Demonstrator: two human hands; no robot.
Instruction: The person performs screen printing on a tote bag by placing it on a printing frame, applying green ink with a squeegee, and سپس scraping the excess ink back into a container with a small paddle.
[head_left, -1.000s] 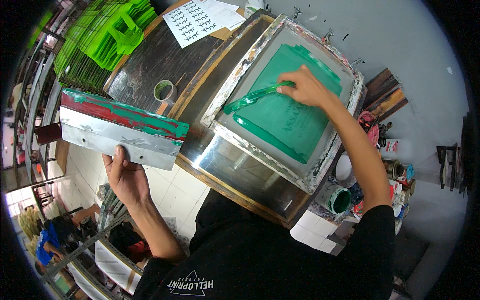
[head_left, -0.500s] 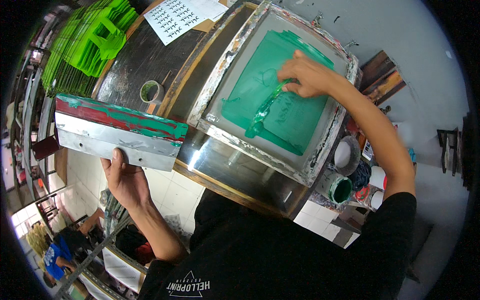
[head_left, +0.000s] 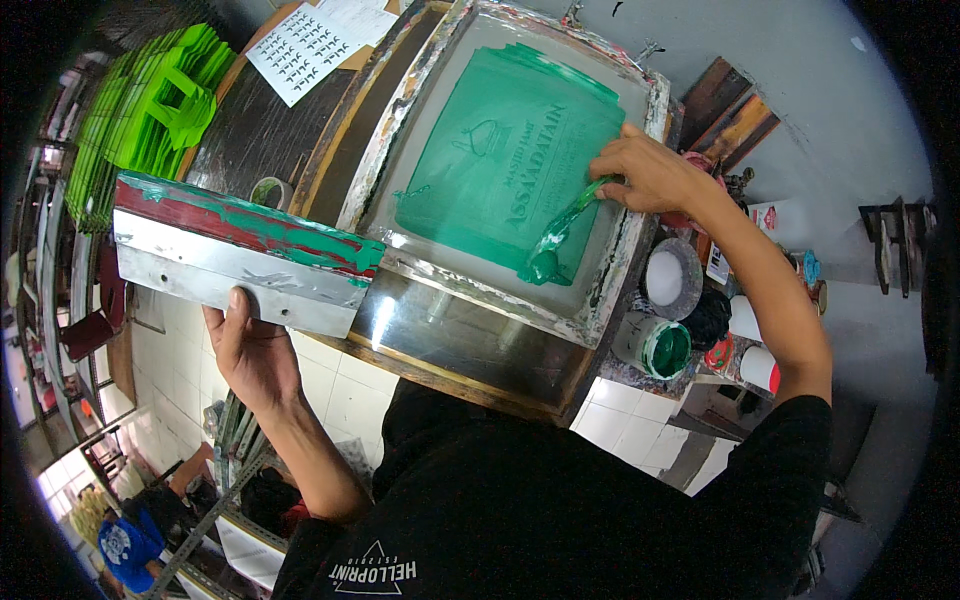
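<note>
My left hand (head_left: 258, 360) grips a wide squeegee (head_left: 245, 270) by its metal holder, thumb on the near face. The squeegee's dark red blade edge points away from me and is smeared with green ink. It is held up left of the screen printing frame (head_left: 355, 205), whose wooden border is crusted with old paint. Over the frame's right side, my right hand (head_left: 645, 172) pinches a slim spatula (head_left: 565, 228) coated in green ink. The spatula's lower end rests in a blob of ink near the mesh's near edge. Green ink (head_left: 450, 120) covers most of the mesh, with lettering showing through.
An open jar of green ink (head_left: 668, 350) stands right of the frame, beside a white tub (head_left: 668, 278) and other containers. Bright green bags (head_left: 170, 100) lie on a wire rack at far left. A tape roll (head_left: 270, 190) and printed sheets (head_left: 298, 52) lie on the dark table.
My right hand has moved right and slightly down, drawing the spatula toward the mesh's near right corner and uncovering the lettering. My left hand still holds the squeegee in nearly the same place.
</note>
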